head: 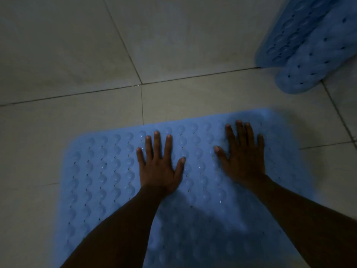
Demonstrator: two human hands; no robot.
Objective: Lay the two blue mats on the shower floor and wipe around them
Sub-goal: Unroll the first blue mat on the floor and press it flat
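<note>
- Your left hand (159, 167) and right hand (243, 157) both lie flat on the near mat (108, 171), fingers spread and straight, gripping nothing.
- That mat is spread on the floor (58, 132), its bubbled side facing up.
- The second mat (309, 55) stands folded in the far right corner, well apart.
- Expect soft, floppy rubber, probably light and slippery if wet; pinch it at an edge or corner with both hands.

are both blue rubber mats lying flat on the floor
No, only the near blue suction-cup mat lies flat; the far blue mat stands folded.
</note>
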